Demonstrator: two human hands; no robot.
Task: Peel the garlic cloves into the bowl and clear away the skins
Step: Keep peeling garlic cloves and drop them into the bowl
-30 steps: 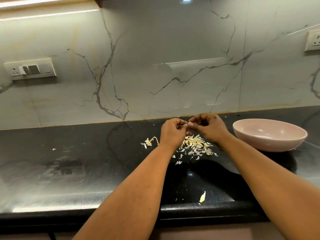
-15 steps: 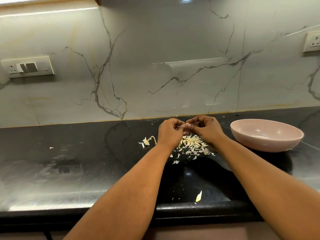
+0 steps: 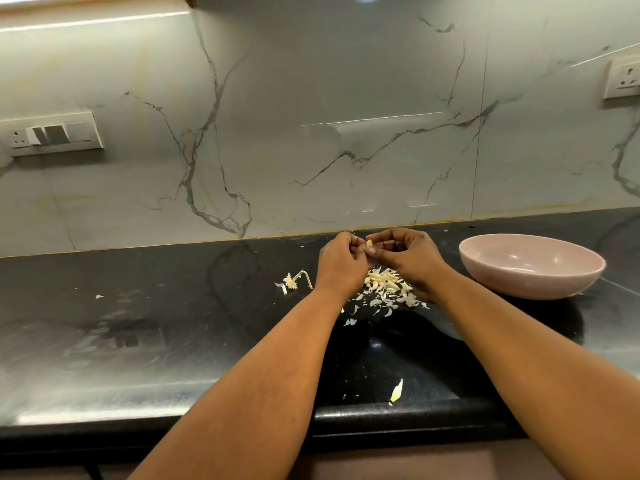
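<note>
Both hands meet above the black counter, just over a pile of garlic skins [image 3: 386,289]. My left hand [image 3: 341,263] and my right hand [image 3: 408,258] pinch one small pale garlic clove [image 3: 369,243] between their fingertips. A pink bowl [image 3: 530,271] stands on the counter to the right of my right hand; what it holds cannot be seen. A smaller clump of skins with a stem [image 3: 294,280] lies left of my left hand.
A loose skin piece [image 3: 397,391] lies near the counter's front edge, and a tiny scrap [image 3: 99,296] far left. The marble backsplash rises right behind the hands, with a switch plate [image 3: 52,135] at left and a socket [image 3: 623,79] at right.
The hands stay together over the skin pile, working the clove; the pale clove now shows between the fingertips. The view has shifted slightly.
</note>
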